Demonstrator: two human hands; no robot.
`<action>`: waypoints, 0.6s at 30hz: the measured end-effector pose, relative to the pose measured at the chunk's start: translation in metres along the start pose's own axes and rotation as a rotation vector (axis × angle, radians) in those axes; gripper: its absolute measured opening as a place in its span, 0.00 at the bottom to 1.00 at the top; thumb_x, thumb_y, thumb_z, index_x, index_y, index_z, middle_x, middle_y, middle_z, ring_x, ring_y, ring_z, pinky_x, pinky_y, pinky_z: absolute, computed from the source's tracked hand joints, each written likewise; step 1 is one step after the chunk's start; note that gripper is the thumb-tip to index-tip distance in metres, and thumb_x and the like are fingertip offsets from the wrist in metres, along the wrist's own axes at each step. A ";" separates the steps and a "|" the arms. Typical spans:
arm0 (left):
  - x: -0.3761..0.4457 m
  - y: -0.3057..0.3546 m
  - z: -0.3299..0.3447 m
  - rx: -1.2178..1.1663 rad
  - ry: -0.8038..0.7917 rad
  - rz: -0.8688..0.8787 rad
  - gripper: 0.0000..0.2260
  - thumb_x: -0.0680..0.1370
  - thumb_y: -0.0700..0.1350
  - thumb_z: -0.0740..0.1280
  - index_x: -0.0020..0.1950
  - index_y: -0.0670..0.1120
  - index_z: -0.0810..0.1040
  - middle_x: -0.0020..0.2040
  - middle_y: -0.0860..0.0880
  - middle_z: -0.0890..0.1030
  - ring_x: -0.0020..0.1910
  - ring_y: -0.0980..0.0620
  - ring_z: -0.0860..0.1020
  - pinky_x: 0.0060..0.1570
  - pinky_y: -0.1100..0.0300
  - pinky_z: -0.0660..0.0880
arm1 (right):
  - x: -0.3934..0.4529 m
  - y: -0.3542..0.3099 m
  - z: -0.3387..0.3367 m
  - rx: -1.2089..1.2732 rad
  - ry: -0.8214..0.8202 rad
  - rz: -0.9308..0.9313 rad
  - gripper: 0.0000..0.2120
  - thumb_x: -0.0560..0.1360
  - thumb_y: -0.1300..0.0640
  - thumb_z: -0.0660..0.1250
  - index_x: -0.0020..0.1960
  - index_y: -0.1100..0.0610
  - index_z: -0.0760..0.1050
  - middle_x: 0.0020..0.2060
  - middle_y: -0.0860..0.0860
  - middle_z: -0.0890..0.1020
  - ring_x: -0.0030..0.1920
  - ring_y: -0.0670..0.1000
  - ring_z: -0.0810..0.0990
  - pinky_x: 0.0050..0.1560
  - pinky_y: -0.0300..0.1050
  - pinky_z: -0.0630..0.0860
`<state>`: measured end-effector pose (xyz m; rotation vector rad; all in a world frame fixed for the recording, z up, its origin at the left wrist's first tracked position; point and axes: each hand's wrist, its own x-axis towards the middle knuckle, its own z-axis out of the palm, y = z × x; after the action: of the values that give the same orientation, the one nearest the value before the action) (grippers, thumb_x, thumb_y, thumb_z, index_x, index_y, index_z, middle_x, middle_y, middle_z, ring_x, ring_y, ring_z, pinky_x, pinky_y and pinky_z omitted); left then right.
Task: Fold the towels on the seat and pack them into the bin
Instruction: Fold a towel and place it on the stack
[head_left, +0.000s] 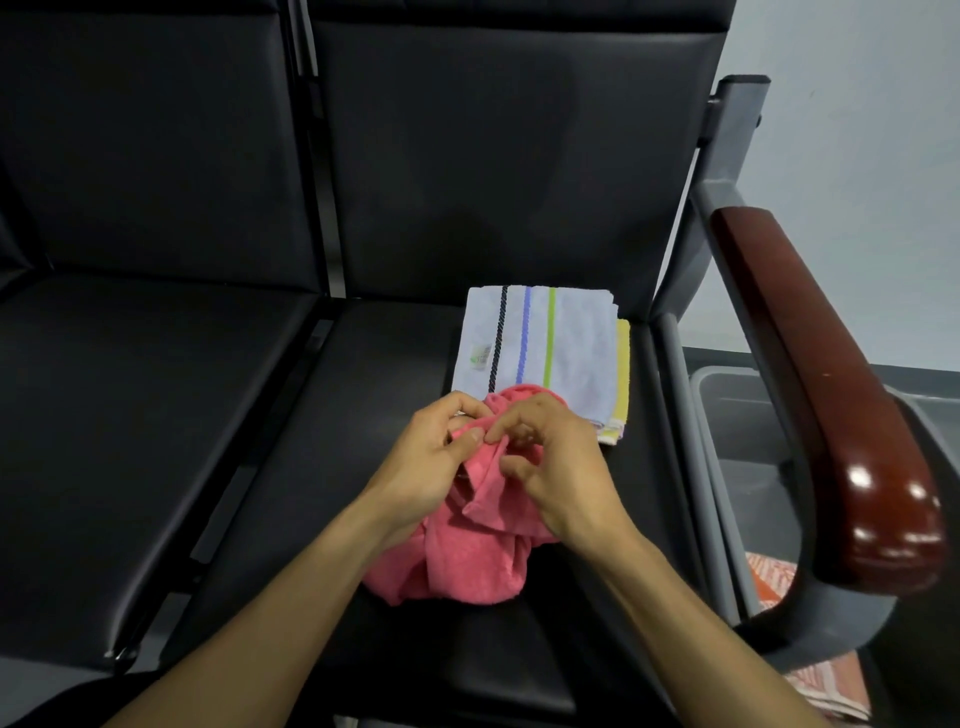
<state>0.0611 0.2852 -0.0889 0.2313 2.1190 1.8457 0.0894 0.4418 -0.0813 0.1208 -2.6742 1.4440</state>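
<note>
Both hands, left (423, 457) and right (550, 467), pinch the pink towel (467, 561) at centre; folded towels (545, 348) lie just behind, grey bin (737, 410) at right.

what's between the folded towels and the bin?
In the head view: bare black seat, then the grey seat frame. The bin sits beyond, right of the white striped towel.

Two bare forearms, no sleeves in view up to the frame edge; left hand (426, 457) & right hand (556, 467) bare too, no gloves, no watch, no wristband. Short, unpainted nails (ring by the left fingers: glint there, too small to tell)
</note>
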 end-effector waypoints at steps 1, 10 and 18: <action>0.000 0.000 0.000 -0.020 0.000 -0.014 0.07 0.83 0.32 0.60 0.54 0.41 0.76 0.45 0.44 0.84 0.42 0.52 0.82 0.48 0.57 0.76 | 0.000 0.000 -0.002 -0.044 -0.001 -0.017 0.15 0.68 0.69 0.74 0.42 0.49 0.80 0.44 0.43 0.77 0.43 0.41 0.76 0.46 0.34 0.74; -0.002 0.011 0.000 0.020 0.102 0.115 0.09 0.82 0.37 0.65 0.55 0.52 0.77 0.45 0.30 0.79 0.36 0.31 0.75 0.38 0.31 0.73 | 0.001 0.004 -0.004 -0.127 0.177 -0.014 0.17 0.77 0.48 0.68 0.33 0.53 0.72 0.45 0.44 0.69 0.41 0.47 0.75 0.37 0.42 0.74; -0.003 0.013 0.004 0.064 0.135 0.121 0.09 0.80 0.32 0.65 0.48 0.43 0.82 0.42 0.50 0.84 0.40 0.54 0.80 0.44 0.54 0.77 | 0.002 -0.002 -0.002 -0.070 0.289 -0.079 0.18 0.76 0.57 0.67 0.32 0.60 0.65 0.32 0.48 0.73 0.34 0.47 0.71 0.34 0.39 0.66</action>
<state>0.0647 0.2900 -0.0763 0.2615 2.3047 1.9114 0.0880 0.4426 -0.0784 0.0110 -2.4529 1.2376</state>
